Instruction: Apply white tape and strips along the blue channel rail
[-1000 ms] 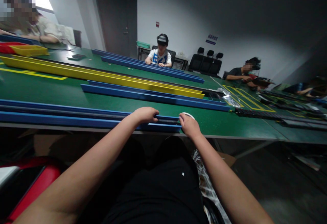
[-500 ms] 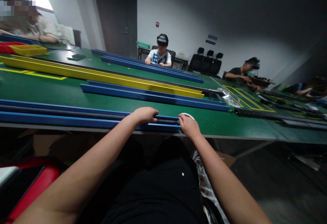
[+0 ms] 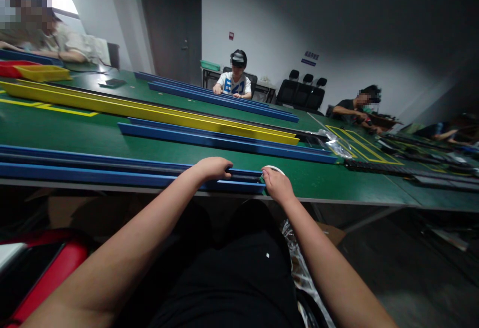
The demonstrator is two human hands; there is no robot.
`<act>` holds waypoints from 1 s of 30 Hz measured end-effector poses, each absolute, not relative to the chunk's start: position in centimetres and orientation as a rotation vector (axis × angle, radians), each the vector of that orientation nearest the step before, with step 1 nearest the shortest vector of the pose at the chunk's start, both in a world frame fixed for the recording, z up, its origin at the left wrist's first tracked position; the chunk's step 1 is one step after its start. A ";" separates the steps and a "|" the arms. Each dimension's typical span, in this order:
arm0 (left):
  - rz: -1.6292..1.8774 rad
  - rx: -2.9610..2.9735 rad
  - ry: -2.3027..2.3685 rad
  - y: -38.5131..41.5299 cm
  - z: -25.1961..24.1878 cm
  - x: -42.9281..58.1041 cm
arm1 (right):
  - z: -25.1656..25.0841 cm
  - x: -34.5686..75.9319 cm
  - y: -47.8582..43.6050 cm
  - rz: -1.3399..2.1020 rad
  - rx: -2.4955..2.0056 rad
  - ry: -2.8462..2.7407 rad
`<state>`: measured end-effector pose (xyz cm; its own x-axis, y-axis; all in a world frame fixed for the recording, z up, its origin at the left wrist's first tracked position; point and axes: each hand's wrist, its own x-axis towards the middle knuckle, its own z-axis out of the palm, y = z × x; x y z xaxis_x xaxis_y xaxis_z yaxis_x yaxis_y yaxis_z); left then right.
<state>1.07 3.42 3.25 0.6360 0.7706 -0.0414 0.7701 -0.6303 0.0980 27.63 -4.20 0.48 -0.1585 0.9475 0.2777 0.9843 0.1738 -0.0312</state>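
Observation:
A long blue tray (image 3: pixel 93 174) with a dark strip inside lies along the near edge of the green table (image 3: pixel 56 128). My left hand (image 3: pixel 211 167) rests on the tray near its right end, fingers curled down onto the dark strip. My right hand (image 3: pixel 276 185) is at the very end of the tray, fingers closed against its tip. A small white round object (image 3: pixel 276 169) shows just behind the right hand's knuckles; whether the hand touches it is hidden.
More blue trays (image 3: pixel 224 141) and a long yellow tray (image 3: pixel 149 111) lie across the table. Crumpled clear plastic (image 3: pixel 335 143) and black strips (image 3: pixel 392 168) lie at the right. Three other people sit at the tables. A red seat (image 3: pixel 41 268) is at lower left.

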 end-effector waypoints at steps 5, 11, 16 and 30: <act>0.004 2.748 1.293 3.6 3.1 1.1 | 0.5 27.5 -4.1 -0.242 -1.898 -2.226; -0.004 2.749 1.302 3.5 3.2 1.2 | 0.4 27.5 -4.1 -0.261 -1.896 -2.238; -0.008 2.743 1.315 3.3 3.4 1.2 | 0.4 27.5 -4.1 -0.260 -1.899 -2.230; -0.008 2.731 1.315 3.4 3.2 1.1 | 0.3 27.4 -4.1 -0.266 -1.900 -2.227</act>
